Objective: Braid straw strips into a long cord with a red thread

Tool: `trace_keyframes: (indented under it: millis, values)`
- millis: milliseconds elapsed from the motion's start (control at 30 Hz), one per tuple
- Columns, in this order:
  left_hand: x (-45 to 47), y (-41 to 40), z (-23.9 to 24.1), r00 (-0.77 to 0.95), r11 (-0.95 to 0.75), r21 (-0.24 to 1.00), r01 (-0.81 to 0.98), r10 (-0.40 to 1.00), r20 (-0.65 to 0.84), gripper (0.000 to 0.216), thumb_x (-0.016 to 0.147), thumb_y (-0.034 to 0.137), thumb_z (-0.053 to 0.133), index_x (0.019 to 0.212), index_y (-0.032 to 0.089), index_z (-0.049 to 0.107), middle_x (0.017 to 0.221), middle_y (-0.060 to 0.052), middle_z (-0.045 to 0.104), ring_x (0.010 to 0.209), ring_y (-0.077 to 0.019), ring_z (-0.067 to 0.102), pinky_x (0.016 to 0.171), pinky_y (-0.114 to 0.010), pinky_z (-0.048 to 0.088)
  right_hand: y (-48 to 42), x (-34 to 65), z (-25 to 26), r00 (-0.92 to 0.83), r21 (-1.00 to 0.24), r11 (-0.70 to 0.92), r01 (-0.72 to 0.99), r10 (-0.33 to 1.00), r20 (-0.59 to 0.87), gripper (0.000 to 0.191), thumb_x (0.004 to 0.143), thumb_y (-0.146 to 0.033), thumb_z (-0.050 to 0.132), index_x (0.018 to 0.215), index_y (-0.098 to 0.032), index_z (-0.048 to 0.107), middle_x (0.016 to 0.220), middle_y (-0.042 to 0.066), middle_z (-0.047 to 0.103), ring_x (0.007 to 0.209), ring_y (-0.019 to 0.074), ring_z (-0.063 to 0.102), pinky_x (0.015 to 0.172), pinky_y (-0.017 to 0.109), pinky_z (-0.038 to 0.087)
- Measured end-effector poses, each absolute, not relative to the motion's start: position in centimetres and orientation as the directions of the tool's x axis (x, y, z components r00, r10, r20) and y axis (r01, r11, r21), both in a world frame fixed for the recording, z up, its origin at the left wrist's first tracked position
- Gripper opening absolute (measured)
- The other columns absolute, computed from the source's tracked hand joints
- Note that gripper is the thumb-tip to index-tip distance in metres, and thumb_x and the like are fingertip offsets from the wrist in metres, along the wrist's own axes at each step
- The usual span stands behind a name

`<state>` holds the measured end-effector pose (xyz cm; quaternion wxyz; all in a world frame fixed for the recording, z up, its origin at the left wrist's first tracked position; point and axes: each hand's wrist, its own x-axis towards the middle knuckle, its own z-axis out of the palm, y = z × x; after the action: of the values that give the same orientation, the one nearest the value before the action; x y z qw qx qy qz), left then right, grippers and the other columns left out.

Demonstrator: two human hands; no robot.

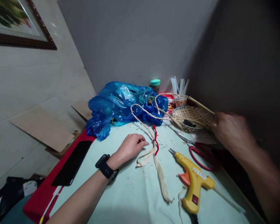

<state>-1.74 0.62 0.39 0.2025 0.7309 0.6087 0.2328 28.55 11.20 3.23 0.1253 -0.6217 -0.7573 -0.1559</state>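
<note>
Resting on the pale green table [126, 199], the left hand [130, 145] I am watching from afar is holding nothing, its fingers loosely bent and its thumb pointing toward a fuzzy red tie [156, 133] just beside it. That tie is touching a pale braided cord [152, 116], which is looping in front of a blue plastic bag [121, 99] and running over a woven basket [197, 113] toward the right hand [232, 130]. There I am seeing fingers curled inward, gripping the cord's strands, though blur is keeping me from telling how each finger is placed. From the cord's near end, flat pale strips [161, 180] are trailing across the table. Near them a yellow glue gun [193, 174] is lying, and red-handled scissors [184, 137] are lying between it and the basket. A black phone [72, 163] is lying along the table's left edge.
</note>
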Motion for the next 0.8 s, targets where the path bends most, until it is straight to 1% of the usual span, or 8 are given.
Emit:
trace_keyframes:
  millis: [100, 200, 333, 400, 467, 567, 667, 800]
  values:
    - [-0.5, 0.7, 0.2, 0.192, -0.183, 0.604, 0.776, 0.98, 0.051, 0.024, 0.079, 0.039, 0.058, 0.08, 0.018, 0.068, 0.077, -0.005, 0.065, 0.071, -0.0189, 0.054, 0.063, -0.027, 0.032, 10.9, 28.4, 4.0, -0.193, 0.098, 0.167, 0.981, 0.868, 0.457, 0.025, 0.083, -0.018, 0.037, 0.078, -0.01, 0.06, 0.077, 0.019, 0.062, 0.07, 0.0226, 0.054, 0.062, 0.031, 0.033]
    - [0.4, 1.0, -0.1, 0.173, -0.136, 0.655, 0.743, 0.985, 0.009, 0.017, 0.071, 0.033, 0.065, 0.079, 0.018, 0.066, 0.075, -0.003, 0.062, 0.069, -0.0181, 0.051, 0.061, -0.027, 0.029, 10.0, 27.5, 4.7, -0.151, -0.009, 0.189, 0.982, 0.813, 0.563, 0.025, 0.083, -0.018, 0.038, 0.093, -0.011, 0.06, 0.086, 0.017, 0.063, 0.074, 0.0218, 0.055, 0.064, 0.029, 0.035]
    - [0.6, 1.3, -0.6, 0.159, -0.083, 0.725, 0.684, 0.987, -0.036, 0.005, 0.066, 0.019, 0.062, 0.07, 0.017, 0.061, 0.064, 0.001, 0.055, 0.062, -0.0145, 0.046, 0.057, -0.026, 0.027, 8.0, 25.0, 5.4, -0.045, -0.47, 0.304, 0.829, 0.874, 0.484, 0.02, 0.086, -0.023, 0.041, 0.096, -0.018, 0.058, 0.081, 0.007, 0.064, 0.068, 0.0173, 0.055, 0.063, 0.027, 0.036]
    - [0.3, 1.1, -0.8, 0.156, -0.043, 0.778, 0.627, 0.985, -0.072, 0.005, 0.067, 0.021, 0.061, 0.067, 0.017, 0.057, 0.062, 0.002, 0.052, 0.06, -0.0129, 0.045, 0.055, -0.024, 0.028, 6.8, 23.4, 5.2, -0.082, -0.744, 0.312, 0.591, 0.94, 0.33, 0.018, 0.089, -0.035, 0.043, 0.087, -0.021, 0.056, 0.069, 0.0, 0.057, 0.058, 0.0131, 0.049, 0.054, 0.024, 0.033]
    - [-0.1, 0.8, -0.7, 0.147, 0.002, 0.829, 0.559, 0.984, -0.101, 0.009, 0.072, 0.025, 0.058, 0.071, 0.017, 0.056, 0.063, 0.002, 0.05, 0.058, -0.0114, 0.044, 0.053, -0.022, 0.03, 5.6, 21.7, 4.6, -0.219, -0.94, 0.194, 0.282, 0.967, 0.134, 0.025, 0.088, -0.047, 0.045, 0.088, -0.022, 0.053, 0.061, -0.004, 0.047, 0.048, 0.0098, 0.038, 0.044, 0.022, 0.026]
    - [-0.6, 0.4, -0.4, 0.121, 0.121, 0.946, 0.302, 0.979, -0.164, 0.012, 0.073, 0.026, 0.059, 0.074, 0.015, 0.054, 0.066, 0.002, 0.05, 0.058, -0.0091, 0.044, 0.054, -0.021, 0.032, 4.1, 19.5, 3.3, -0.408, -0.996, 0.028, 0.083, 0.913, -0.008, 0.028, 0.089, -0.049, 0.046, 0.092, -0.022, 0.053, 0.062, -0.004, 0.046, 0.048, 0.0086, 0.034, 0.042, 0.02, 0.023]
    - [-0.9, 0.2, -0.2, 0.117, 0.268, 0.963, -0.04, 0.958, -0.261, 0.018, 0.066, 0.022, 0.069, 0.072, 0.013, 0.054, 0.064, 0.003, 0.05, 0.057, -0.0073, 0.043, 0.056, -0.02, 0.032, 3.5, 18.1, 2.0, -0.458, -0.971, 0.099, 0.217, 0.889, -0.012, 0.027, 0.088, -0.045, 0.047, 0.085, -0.019, 0.055, 0.065, -0.003, 0.046, 0.053, 0.0096, 0.037, 0.045, 0.02, 0.027]
    - [-0.7, 0.1, -0.7, 0.153, 0.331, 0.906, -0.263, 0.942, -0.3, 0.026, 0.064, 0.021, 0.074, 0.076, 0.013, 0.054, 0.065, 0.003, 0.051, 0.055, -0.0058, 0.044, 0.055, -0.019, 0.031, 3.6, 17.3, 0.4, -0.515, -0.889, 0.24, 0.391, 0.857, 0.005, 0.023, 0.085, -0.041, 0.052, 0.084, -0.019, 0.056, 0.069, -0.002, 0.053, 0.061, 0.0127, 0.045, 0.053, 0.023, 0.035]
